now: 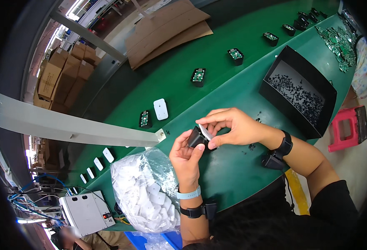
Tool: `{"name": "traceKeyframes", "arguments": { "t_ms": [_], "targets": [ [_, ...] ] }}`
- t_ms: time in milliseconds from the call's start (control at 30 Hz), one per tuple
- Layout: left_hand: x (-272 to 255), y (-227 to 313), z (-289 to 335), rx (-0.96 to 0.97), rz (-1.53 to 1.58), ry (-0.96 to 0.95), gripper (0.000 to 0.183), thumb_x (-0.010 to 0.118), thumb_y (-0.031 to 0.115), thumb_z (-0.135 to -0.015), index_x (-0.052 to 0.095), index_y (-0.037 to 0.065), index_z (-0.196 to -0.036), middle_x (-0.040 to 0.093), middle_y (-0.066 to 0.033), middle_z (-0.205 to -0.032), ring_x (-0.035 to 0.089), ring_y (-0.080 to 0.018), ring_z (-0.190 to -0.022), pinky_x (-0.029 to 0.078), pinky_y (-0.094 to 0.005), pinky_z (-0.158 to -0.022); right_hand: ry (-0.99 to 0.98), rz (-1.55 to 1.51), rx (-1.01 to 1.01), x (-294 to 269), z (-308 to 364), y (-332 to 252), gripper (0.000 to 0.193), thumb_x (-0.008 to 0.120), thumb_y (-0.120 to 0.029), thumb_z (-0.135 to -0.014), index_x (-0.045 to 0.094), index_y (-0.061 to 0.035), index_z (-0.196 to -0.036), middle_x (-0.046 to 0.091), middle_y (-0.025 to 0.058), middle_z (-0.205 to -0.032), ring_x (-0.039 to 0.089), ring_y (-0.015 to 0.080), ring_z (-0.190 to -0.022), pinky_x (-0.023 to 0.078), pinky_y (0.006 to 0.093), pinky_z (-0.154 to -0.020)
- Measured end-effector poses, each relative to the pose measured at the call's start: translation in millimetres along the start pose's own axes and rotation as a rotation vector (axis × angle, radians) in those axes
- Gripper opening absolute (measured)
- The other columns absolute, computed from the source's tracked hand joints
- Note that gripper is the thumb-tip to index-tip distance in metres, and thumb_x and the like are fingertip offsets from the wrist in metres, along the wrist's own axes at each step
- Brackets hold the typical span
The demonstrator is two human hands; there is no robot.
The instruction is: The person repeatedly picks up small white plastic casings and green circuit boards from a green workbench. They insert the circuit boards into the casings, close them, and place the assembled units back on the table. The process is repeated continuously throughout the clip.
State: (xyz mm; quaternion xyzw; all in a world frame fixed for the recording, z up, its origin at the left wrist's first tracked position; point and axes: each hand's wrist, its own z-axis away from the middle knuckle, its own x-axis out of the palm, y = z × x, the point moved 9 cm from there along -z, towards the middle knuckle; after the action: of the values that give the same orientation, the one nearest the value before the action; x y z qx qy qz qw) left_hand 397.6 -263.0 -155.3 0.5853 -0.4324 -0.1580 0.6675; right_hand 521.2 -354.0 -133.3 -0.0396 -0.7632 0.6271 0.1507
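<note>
Black housing [197,138] half hidden by fingers [194,152]; black box's [275,98] tiny contents unidentifiable.

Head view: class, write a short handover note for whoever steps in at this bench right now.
Left hand: holds a small black housing over the green belt.
Right hand: pinches a white cover plate against the housing's top, not yet seated flush.
Supplies: clear bag of white plates by the left wrist; black box of small dark parts to the right.
Done: one white-capped piece lies on the belt.
Left: open housings along the belt, uncapped.
</note>
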Motion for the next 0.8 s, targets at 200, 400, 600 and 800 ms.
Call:
{"name": "traceKeyframes", "arguments": {
  "t_ms": [200,400,600,800],
  "targets": [
    [0,-2,3,-0.007,-0.026,-0.001,0.049,0.070,-0.012,-0.084,0.055,-0.009,-0.130,0.063,-0.0184,-0.121,0.065,-0.0223,-0.109,0.055,-0.0334,-0.094,-0.010,0.052,-0.022,2,1,0,0.063,0.082,0.002,-0.077,0.061,-0.0056,-0.135,0.061,0.0075,-0.114,0.062,0.0131,-0.095,0.056,0.0287,-0.085],
    [-1,1,5,0.052,-0.026,0.000,0.047,0.071,-0.011,-0.083,0.057,-0.009,-0.128,0.064,-0.0184,-0.120,0.065,-0.0241,-0.110,0.054,-0.0358,-0.097,-0.048,0.080,-0.051,7,3,-5,0.063,0.082,0.000,-0.079,0.059,-0.0070,-0.137,0.061,0.0065,-0.114,0.062,0.0123,-0.095,0.056,0.0287,-0.085],
    [1,6,8,0.131,-0.099,-0.003,0.048,0.072,-0.014,-0.081,0.059,-0.009,-0.127,0.063,-0.0175,-0.121,0.064,-0.0248,-0.112,0.052,-0.0375,-0.099,-0.045,0.047,-0.037,8,3,-3,0.061,0.083,-0.002,-0.078,0.061,-0.0048,-0.135,0.062,0.0076,-0.110,0.061,0.0128,-0.096,0.057,0.0288,-0.084],
    [2,11,11,0.193,-0.190,-0.029,0.048,0.072,-0.014,-0.081,0.059,-0.009,-0.126,0.063,-0.0179,-0.124,0.063,-0.0250,-0.113,0.050,-0.0382,-0.102,-0.025,0.041,-0.074,8,6,-9,0.058,0.083,-0.003,-0.078,0.062,-0.0021,-0.132,0.064,0.0083,-0.107,0.061,0.0127,-0.094,0.057,0.0285,-0.084]
  ]
}}
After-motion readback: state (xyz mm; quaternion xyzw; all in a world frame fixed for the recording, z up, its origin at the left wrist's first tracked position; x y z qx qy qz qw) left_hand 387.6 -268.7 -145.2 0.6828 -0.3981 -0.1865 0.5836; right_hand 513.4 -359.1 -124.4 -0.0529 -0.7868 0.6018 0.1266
